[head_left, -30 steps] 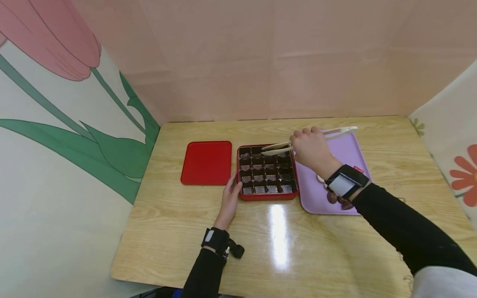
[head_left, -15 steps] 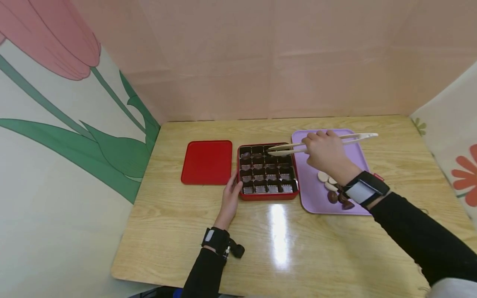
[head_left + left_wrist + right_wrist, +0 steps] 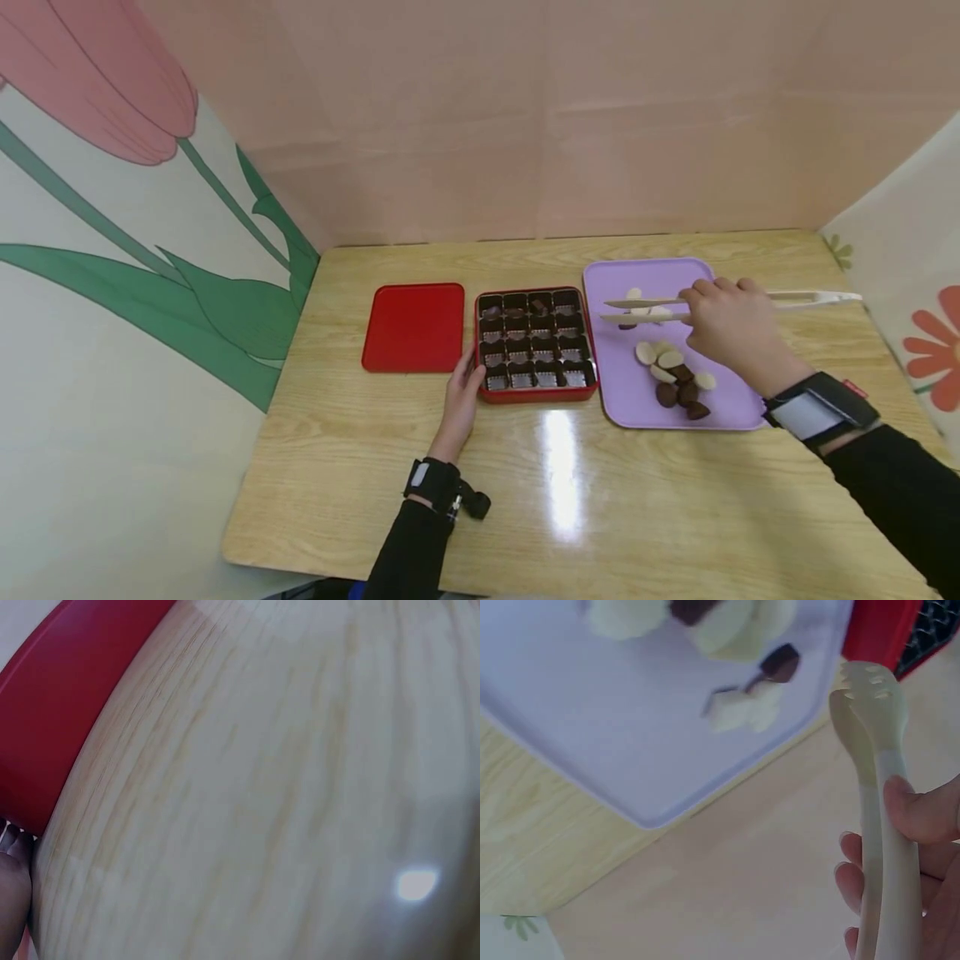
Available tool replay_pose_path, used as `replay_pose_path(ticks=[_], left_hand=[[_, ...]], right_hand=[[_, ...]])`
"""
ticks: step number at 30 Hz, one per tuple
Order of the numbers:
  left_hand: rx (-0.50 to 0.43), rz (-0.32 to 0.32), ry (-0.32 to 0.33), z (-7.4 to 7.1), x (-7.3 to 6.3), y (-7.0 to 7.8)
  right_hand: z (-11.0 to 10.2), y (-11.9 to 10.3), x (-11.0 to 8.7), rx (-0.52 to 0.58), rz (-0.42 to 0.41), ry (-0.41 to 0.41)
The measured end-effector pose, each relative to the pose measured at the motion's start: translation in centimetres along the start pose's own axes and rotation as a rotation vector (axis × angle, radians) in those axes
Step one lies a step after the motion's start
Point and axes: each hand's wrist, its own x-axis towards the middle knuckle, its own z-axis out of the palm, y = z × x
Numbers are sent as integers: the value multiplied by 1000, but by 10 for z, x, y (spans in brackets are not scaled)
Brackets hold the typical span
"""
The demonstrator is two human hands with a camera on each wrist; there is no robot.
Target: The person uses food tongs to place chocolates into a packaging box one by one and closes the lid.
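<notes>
My right hand [image 3: 731,329] grips a pair of cream tongs [image 3: 889,802] around the handles. The tongs' tips are apart, with nothing between them, over the purple tray [image 3: 622,400] in the head view. Under and near the tips lie white and dark brown chocolates [image 3: 742,705]; a larger cluster of chocolates [image 3: 675,375] lies closer to me. My left hand [image 3: 459,408] rests against the left side of a red box [image 3: 536,397], fingers along its wall. The box has a dark divided insert [image 3: 536,342]; dark chocolates [image 3: 538,307] sit in its back row, the remaining compartments showing bare plastic.
A red lid [image 3: 414,327] lies flat on the wooden table [image 3: 360,467], left of the box. The tray stands right beside the box. A pink backdrop [image 3: 540,125] rises behind the table's far edge.
My right hand has moved right with the tongs, from over the box to over the tray. A dark chocolate now shows in the back row where the tips were. My left hand stays put.
</notes>
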Motion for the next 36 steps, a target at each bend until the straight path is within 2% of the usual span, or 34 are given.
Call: replay_pose_path(ticks=[4, 8, 16, 24, 28, 33, 36], left_hand=[[10, 7, -8, 0, -1, 1], [4, 9, -7, 0, -1, 0], [-19, -9, 7, 1, -1, -1], [-6, 8, 9, 1, 0, -1], [-3, 14, 5, 1, 0, -1], [-7, 13, 2, 0, 0, 0], [-10, 6, 0, 0, 0, 1]], right_hand=[[5, 8, -13, -20, 15, -61], [9, 13, -19, -29, 36, -88], [11, 7, -17, -33, 36, -124], [10, 8, -13, -45, 38, -121], [7, 10, -11, -45, 42, -91], [-2, 7, -2, -45, 22, 21], [-9, 1, 6, -28, 14, 52]])
